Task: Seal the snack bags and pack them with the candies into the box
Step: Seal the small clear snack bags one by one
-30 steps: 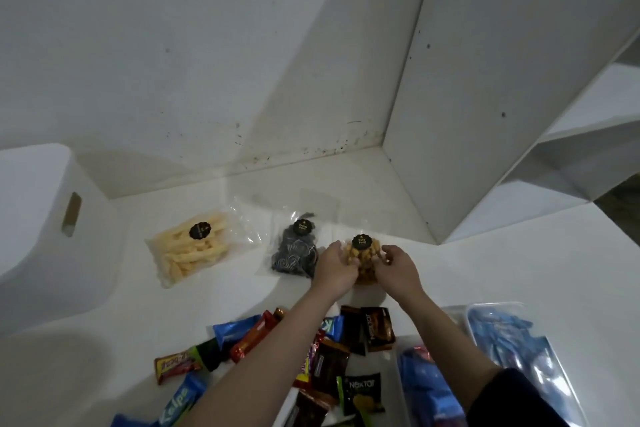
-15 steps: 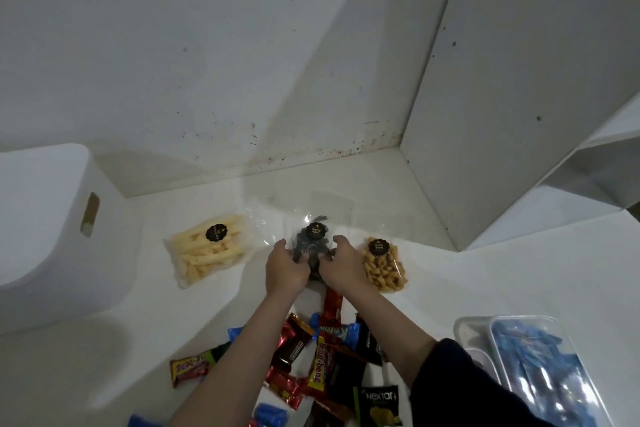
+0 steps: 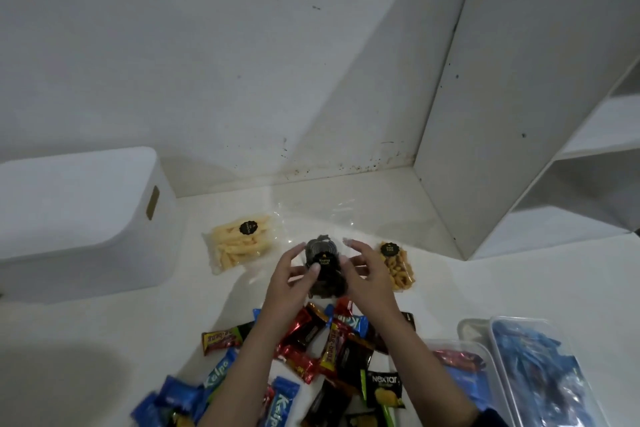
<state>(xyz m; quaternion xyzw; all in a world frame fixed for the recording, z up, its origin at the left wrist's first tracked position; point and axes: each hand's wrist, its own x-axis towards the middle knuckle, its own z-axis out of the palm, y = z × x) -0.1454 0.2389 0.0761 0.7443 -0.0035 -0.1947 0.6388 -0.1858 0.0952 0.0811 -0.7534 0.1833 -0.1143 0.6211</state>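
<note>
1. Head view: I read "Kelpo" on blue candy wrappers [image 3: 216, 371] at lower left and "Nextar" on a black packet [image 3: 384, 388] at lower centre; the round black sticker's [image 3: 323, 261] writing is too small.
2. At centre frame, the dark snack bag [image 3: 323, 270] is held off the table between my left hand [image 3: 291, 284] and right hand [image 3: 369, 274]; I see left thumb and fingers pinching it, right fingers spread beside it.
3. Flanking bags: pale sticks [image 3: 240, 246], golden bites [image 3: 398, 269].
4. White table [image 3: 104, 340], white box [image 3: 76, 218] at left.

dark snack bag [image 3: 323, 267] between two other bags, candies [image 3: 332, 350] in front
</note>
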